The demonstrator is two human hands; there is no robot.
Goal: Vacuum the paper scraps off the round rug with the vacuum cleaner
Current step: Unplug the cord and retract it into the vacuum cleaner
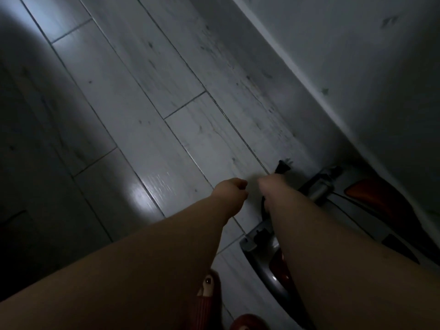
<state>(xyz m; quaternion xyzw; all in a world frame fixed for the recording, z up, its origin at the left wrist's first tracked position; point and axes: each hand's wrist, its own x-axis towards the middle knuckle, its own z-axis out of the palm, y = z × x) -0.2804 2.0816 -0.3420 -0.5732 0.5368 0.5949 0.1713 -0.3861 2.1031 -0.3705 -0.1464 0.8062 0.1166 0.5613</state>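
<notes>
Vacuum cleaner [259, 260] lay lower right; our left hand [232, 190] curled tight; of our right hand [271, 185] we couldn't tell.

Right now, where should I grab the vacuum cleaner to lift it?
Probably the dark curved handle on top of the vacuum cleaner, from above: it arches over the grey body lying flat on the floor by the wall. The right forearm hides most of it. The right hand seems to hold the black plug.

Open floor [142, 115] left; vacuum [381, 203], wall [357, 55] block right.
</notes>
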